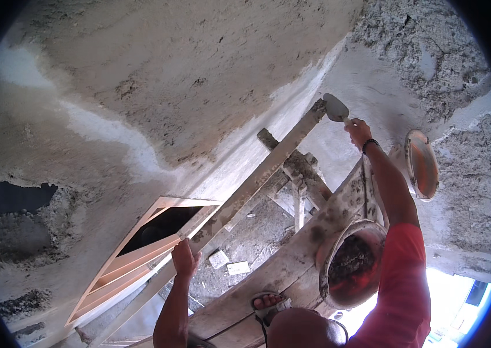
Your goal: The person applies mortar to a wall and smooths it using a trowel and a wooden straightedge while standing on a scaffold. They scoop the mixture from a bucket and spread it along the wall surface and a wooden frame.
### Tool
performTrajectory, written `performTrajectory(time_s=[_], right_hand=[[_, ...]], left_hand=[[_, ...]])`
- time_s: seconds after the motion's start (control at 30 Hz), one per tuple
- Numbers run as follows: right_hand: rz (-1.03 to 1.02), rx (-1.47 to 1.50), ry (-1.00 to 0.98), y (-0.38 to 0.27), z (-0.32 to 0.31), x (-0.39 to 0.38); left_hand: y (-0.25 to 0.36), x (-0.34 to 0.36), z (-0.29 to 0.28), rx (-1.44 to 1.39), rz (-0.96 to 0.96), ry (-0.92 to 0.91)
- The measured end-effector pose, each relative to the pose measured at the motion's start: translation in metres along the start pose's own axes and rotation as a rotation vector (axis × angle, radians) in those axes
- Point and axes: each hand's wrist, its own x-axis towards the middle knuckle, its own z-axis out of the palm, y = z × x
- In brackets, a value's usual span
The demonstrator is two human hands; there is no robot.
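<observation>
My left hand is closed round the near end of a long straightedge board caked with mortar. The board slants up and away to the right, along the corner between two plastered surfaces. My right hand, on an outstretched arm, grips the handle of a trowel. Its rounded grey blade meets or overlaps the board's far end; whether they touch is hard to tell. Dark mortar clings to that end. Near my right arm stands a bucket with a dark mix inside.
Worn scaffold planks run beneath me, with a sandalled foot on them. Wooden scaffold supports stand beyond. A second round container is at the right. A wooden window frame sits at left. Rubble pieces lie below.
</observation>
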Motion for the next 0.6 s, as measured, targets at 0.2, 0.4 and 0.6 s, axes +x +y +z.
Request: performTrajectory(time_s=[0.2,0.4,0.6], right_hand=[[-0.192,-0.111,-0.112,0.017,-0.031,0.010],[-0.190,-0.068,-0.127,0.041,-0.025,0.006],[-0.248,-0.100,-0.091,0.057,-0.014,0.002]], left_hand=[[0.003,0.004,-0.002,-0.027,-0.055,-0.086],[0.001,0.003,-0.002,-0.045,-0.039,-0.068],[0.004,0.004,-0.003,-0.037,-0.043,-0.066]])
